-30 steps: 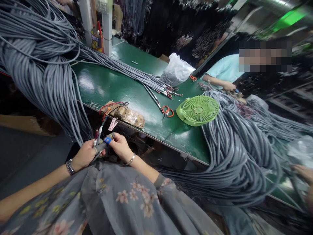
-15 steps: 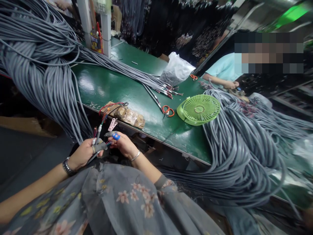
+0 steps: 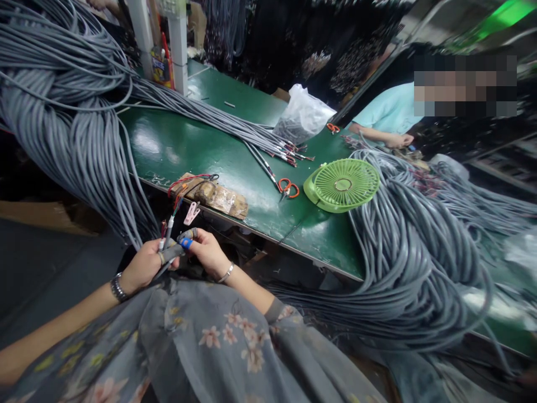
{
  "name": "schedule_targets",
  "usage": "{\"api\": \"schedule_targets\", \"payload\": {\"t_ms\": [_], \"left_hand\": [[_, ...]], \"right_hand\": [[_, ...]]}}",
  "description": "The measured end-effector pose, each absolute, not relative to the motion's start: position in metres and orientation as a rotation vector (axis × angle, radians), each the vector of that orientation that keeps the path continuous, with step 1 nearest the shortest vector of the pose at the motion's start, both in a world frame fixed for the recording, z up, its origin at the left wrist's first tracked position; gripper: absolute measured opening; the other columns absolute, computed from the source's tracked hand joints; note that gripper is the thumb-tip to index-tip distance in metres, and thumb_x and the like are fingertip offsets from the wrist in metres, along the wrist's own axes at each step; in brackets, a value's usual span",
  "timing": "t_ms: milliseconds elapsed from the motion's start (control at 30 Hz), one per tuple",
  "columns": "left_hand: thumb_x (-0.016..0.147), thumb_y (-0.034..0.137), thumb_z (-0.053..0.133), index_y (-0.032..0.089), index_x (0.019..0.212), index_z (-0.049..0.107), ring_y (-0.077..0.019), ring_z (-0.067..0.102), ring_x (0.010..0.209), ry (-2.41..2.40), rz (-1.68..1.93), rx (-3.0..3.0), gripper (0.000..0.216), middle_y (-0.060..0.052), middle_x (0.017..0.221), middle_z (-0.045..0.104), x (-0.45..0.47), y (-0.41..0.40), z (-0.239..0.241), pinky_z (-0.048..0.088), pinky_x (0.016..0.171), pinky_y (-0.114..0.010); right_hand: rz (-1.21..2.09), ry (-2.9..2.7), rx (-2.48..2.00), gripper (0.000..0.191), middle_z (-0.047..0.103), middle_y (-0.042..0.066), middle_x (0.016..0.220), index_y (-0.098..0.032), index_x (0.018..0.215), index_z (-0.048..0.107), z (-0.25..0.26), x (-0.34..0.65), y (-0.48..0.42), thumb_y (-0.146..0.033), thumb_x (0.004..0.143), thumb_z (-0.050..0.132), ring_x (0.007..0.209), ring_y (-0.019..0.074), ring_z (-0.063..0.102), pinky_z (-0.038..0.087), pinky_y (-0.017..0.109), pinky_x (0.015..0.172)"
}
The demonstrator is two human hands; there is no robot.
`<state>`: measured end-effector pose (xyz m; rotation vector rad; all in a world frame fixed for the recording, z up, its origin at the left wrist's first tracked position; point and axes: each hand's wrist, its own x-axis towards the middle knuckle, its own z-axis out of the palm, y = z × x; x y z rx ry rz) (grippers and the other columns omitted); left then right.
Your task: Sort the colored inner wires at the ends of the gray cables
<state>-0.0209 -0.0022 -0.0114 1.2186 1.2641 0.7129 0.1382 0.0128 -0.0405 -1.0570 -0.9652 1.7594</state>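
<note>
My left hand (image 3: 145, 265), with a wristwatch and a grey finger cover, is closed around the end of a grey cable (image 3: 168, 238) whose thin red, green and white wires stick up. My right hand (image 3: 207, 252), wearing a bracelet, pinches at the same cable end with blue-taped fingertips (image 3: 186, 243). Both hands work low in front of my floral-clothed lap, just below the near edge of the green table (image 3: 218, 162).
Big bundles of grey cable hang at the left (image 3: 75, 123) and pile up at the right (image 3: 411, 252). On the table lie a green fan (image 3: 343, 184), orange scissors (image 3: 287, 189), a taped block (image 3: 218, 197), a plastic bag (image 3: 302, 117). A co-worker in light blue (image 3: 386, 120) sits opposite.
My right fingers drew away from the cable end and have come back to pinch it. The left hand has kept its grip; the view has shifted slightly.
</note>
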Motion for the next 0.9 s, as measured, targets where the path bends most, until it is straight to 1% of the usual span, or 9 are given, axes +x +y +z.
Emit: {"api": "schedule_targets", "payload": {"t_ms": [167,233,367,467,533,600,767,833,900], "left_hand": [[0.063,0.055,0.079,0.020,0.049,0.066,-0.0143,0.048,0.051,1.277,0.748,1.188,0.039,-0.001,0.049,0.060,-0.020,-0.004,-0.010,0.038,0.053,-0.026],[0.062,0.053,0.080,0.020,0.046,0.064,-0.0140,0.048,0.050,1.248,0.758,1.163,0.040,-0.001,0.048,0.060,-0.020,-0.003,-0.009,0.038,0.053,-0.027],[0.058,0.050,0.083,0.020,0.046,0.061,-0.0124,0.045,0.047,1.162,0.795,1.009,0.039,-0.001,0.046,0.059,-0.020,-0.001,-0.001,0.036,0.049,-0.026],[0.053,0.049,0.087,0.021,0.048,0.061,-0.0115,0.043,0.043,1.130,0.802,0.931,0.039,0.000,0.043,0.057,-0.018,0.002,0.004,0.034,0.046,-0.025],[0.051,0.049,0.088,0.021,0.050,0.061,-0.0116,0.043,0.042,1.125,0.807,0.915,0.040,0.001,0.042,0.056,-0.015,0.004,0.007,0.034,0.045,-0.026],[0.051,0.049,0.088,0.021,0.050,0.060,-0.0114,0.043,0.041,1.116,0.816,0.919,0.040,0.001,0.042,0.057,-0.012,0.007,0.007,0.034,0.043,-0.025],[0.049,0.048,0.088,0.019,0.051,0.062,-0.0101,0.043,0.040,1.094,0.829,0.901,0.039,0.001,0.042,0.056,-0.006,0.013,0.006,0.034,0.043,-0.024],[0.049,0.048,0.087,0.019,0.051,0.061,-0.0096,0.042,0.040,1.101,0.824,0.896,0.039,0.001,0.042,0.056,-0.004,0.016,0.006,0.032,0.042,-0.023],[0.052,0.047,0.086,0.019,0.050,0.060,-0.0095,0.042,0.040,1.106,0.831,0.915,0.038,0.001,0.042,0.056,-0.003,0.017,0.006,0.032,0.043,-0.024]], "right_hand": [[1.744,-0.868,-1.097,0.038,0.055,-0.007,0.054,-0.019,0.068,0.059,-0.043,0.133,0.010,-0.045,0.063,0.087,0.049,0.0082,0.046,0.039,0.021,0.048],[1.788,-0.835,-1.065,0.037,0.053,-0.007,0.053,-0.019,0.068,0.060,-0.044,0.135,0.012,-0.044,0.065,0.086,0.049,0.0080,0.046,0.040,0.021,0.050],[1.835,-0.619,-1.021,0.034,0.058,-0.005,0.061,-0.020,0.075,0.061,-0.042,0.146,0.025,-0.049,0.077,0.079,0.052,0.0079,0.048,0.045,0.021,0.053],[1.947,-0.558,-1.024,0.041,0.062,-0.003,0.065,-0.019,0.078,0.063,-0.038,0.150,0.041,-0.059,0.082,0.072,0.051,0.0079,0.049,0.045,0.020,0.050],[2.028,-0.629,-0.976,0.046,0.063,-0.002,0.066,-0.019,0.080,0.064,-0.035,0.149,0.049,-0.065,0.082,0.070,0.051,0.0088,0.049,0.045,0.021,0.049],[1.973,-0.732,-0.945,0.048,0.062,-0.002,0.065,-0.020,0.078,0.065,-0.033,0.145,0.054,-0.067,0.079,0.071,0.051,0.0091,0.048,0.044,0.022,0.049],[1.498,-0.853,-1.076,0.056,0.054,-0.004,0.054,-0.021,0.063,0.060,-0.034,0.134,0.053,-0.075,0.072,0.073,0.050,0.0094,0.042,0.039,0.024,0.051],[1.524,-0.789,-1.061,0.058,0.056,-0.002,0.056,-0.021,0.064,0.061,-0.034,0.131,0.053,-0.077,0.074,0.069,0.051,0.0099,0.043,0.039,0.024,0.051],[1.667,-0.670,-1.017,0.057,0.060,0.000,0.062,-0.020,0.069,0.065,-0.031,0.128,0.055,-0.076,0.078,0.067,0.053,0.0110,0.046,0.042,0.024,0.051]]}}
